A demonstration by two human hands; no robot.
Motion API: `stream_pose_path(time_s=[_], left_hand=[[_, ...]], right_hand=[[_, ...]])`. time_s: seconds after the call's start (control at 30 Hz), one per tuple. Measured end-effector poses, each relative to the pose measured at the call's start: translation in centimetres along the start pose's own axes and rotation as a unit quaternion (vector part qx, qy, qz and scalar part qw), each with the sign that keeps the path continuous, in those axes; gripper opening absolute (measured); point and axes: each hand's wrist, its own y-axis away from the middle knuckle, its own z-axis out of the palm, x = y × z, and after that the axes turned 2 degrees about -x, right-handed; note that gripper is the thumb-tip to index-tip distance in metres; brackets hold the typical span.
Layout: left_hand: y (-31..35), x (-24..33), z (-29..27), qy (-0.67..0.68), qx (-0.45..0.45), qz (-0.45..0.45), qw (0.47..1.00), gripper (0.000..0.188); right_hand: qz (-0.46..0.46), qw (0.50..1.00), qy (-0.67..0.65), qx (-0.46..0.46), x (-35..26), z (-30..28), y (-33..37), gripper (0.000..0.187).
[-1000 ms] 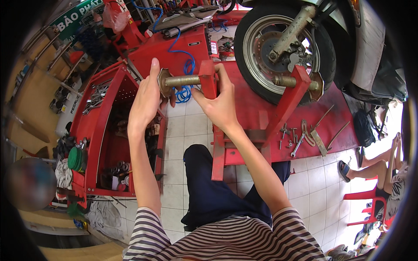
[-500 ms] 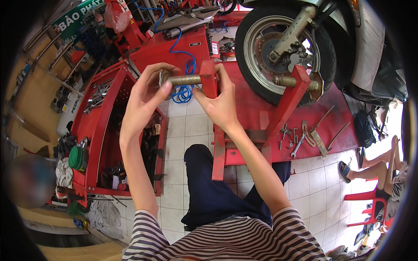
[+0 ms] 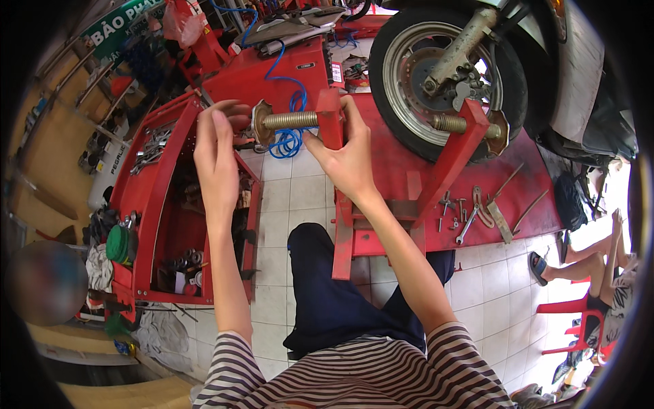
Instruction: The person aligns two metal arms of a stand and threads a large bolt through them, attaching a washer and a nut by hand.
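Note:
A threaded rod point(image 3: 291, 120) passes through a red metal upright point(image 3: 330, 129) of a clamp stand at the head of the red lift table. On the rod's left end sits a worn, lobed hand knob point(image 3: 260, 122). My left hand point(image 3: 219, 153) is open just left of the knob, fingers stretched out and not around it. My right hand point(image 3: 349, 153) grips the upright, its thumb in front and its fingers behind, partly hidden. A second red upright point(image 3: 455, 160) leans to the right, with its own threaded rod point(image 3: 446, 124) and knob point(image 3: 501, 133) beside a motorbike's front wheel point(image 3: 415, 78).
Wrenches and small tools point(image 3: 469, 228) lie on the red lift table point(image 3: 524, 204). A red tool cabinet point(image 3: 160, 225) holding wrenches stands at left. A coiled blue hose point(image 3: 286, 144) hangs behind the rod. At right, a person's leg point(image 3: 575, 269) shows near a red chair point(image 3: 579, 313).
My left hand has let go of the knob and drawn back to the left, uncovering it. My right hand stays on the upright.

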Motion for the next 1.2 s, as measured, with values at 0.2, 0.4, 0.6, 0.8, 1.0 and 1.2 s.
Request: stream_pose_path(time_s=[0.2,0.4,0.6,0.8,1.0,1.2], left_hand=[[-1.6,1.8,1.3,-0.047,-0.170,-0.174,0.969,0.071],[-0.4,0.9,1.4,0.069,-0.149,-0.095,0.982,0.057],[0.8,-0.3,1.5,0.118,-0.150,0.090,0.977,0.035],[1.2,-1.5,1.5,0.141,-0.126,0.136,0.973,0.029],[0.9,-3.5,1.7,-0.034,-0.051,0.343,0.937,0.029],[2.2,-5.1,2.1,-0.139,0.035,0.498,0.855,0.039]], right_hand=[[0.007,1.000,-0.008,0.000,-0.3,0.2,0.0,0.031],[0.021,1.000,-0.008,-0.006,-0.4,0.0,0.0,0.030],[0.024,1.000,-0.001,-0.008,-0.4,0.0,0.0,0.030],[0.021,1.000,0.006,-0.005,-0.5,-0.1,0.0,0.030],[0.008,1.000,0.009,0.000,-0.2,-0.1,-0.1,0.031],[-0.004,1.000,0.000,0.004,-0.2,0.4,0.0,0.032]])
